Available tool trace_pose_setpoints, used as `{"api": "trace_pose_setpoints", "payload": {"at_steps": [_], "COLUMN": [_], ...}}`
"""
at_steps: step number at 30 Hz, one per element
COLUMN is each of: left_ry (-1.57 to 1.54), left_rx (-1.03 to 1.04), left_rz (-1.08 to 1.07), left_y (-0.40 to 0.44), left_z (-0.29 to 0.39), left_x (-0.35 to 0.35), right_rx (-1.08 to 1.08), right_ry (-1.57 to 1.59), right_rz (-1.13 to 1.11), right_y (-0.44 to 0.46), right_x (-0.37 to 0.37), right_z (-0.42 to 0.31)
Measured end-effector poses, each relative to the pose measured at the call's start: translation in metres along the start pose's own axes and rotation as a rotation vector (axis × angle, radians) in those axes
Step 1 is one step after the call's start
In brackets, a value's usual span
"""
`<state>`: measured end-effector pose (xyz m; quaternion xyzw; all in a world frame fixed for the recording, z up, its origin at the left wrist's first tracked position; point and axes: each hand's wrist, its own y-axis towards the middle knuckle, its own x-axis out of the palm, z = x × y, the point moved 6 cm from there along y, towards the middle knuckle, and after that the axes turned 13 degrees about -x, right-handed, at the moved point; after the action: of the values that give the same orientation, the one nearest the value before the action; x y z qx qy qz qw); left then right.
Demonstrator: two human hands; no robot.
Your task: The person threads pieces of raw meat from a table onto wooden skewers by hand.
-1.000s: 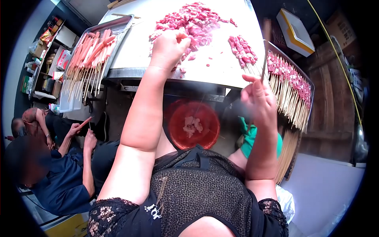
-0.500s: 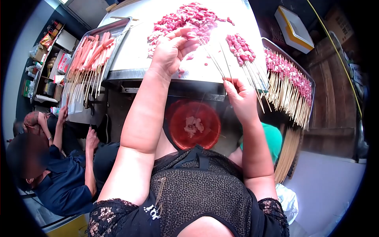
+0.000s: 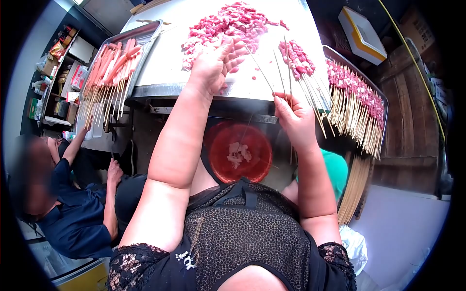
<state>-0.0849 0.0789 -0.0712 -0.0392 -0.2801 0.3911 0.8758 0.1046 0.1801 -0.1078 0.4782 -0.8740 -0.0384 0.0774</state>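
Observation:
My left hand [image 3: 213, 65] is over the near edge of the meat pile, fingers curled in. Whatever lies within them is hidden. Pink pieces of raw meat [image 3: 228, 24] are heaped on the white tabletop just beyond it. Three thin skewers [image 3: 290, 70] fan upward from my right hand [image 3: 295, 119], whose thumb and fingers are closed on their lower ends. The leftmost one slants toward my left fingertips. Beside the right hand, finished meat skewers [image 3: 297, 60] lie on the table, their sticks pointing toward me.
A tray of sausages on sticks [image 3: 111, 68] stands at the left, a tray of meat skewers [image 3: 357, 92] at the right. Below the table edge is a red basin [image 3: 218, 162] with pale scraps. A co-worker in dark blue [image 3: 82, 213] sits at left; someone in a green cap [image 3: 334, 174] is at right.
The skewers in my right hand have spread, one now standing nearly upright. My left hand has turned slightly, its thumb raised. The co-worker at left has shifted.

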Motion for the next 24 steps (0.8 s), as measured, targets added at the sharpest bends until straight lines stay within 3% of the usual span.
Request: {"api": "trace_pose_setpoints", "payload": {"at_steps": [9, 24], "left_ry": [-0.209, -0.246], "left_rx": [-0.042, -0.027], "left_rz": [-0.001, -0.034], "left_y": [0.001, 0.002], "left_z": [-0.007, -0.011], "left_x": [0.003, 0.005], "right_rx": [-0.164, -0.174], "right_ry": [-0.136, -0.257], "right_rz": [-0.022, 0.073], "right_y": [0.000, 0.001], "right_x": [0.004, 0.002], "right_z": [0.000, 0.000]}}
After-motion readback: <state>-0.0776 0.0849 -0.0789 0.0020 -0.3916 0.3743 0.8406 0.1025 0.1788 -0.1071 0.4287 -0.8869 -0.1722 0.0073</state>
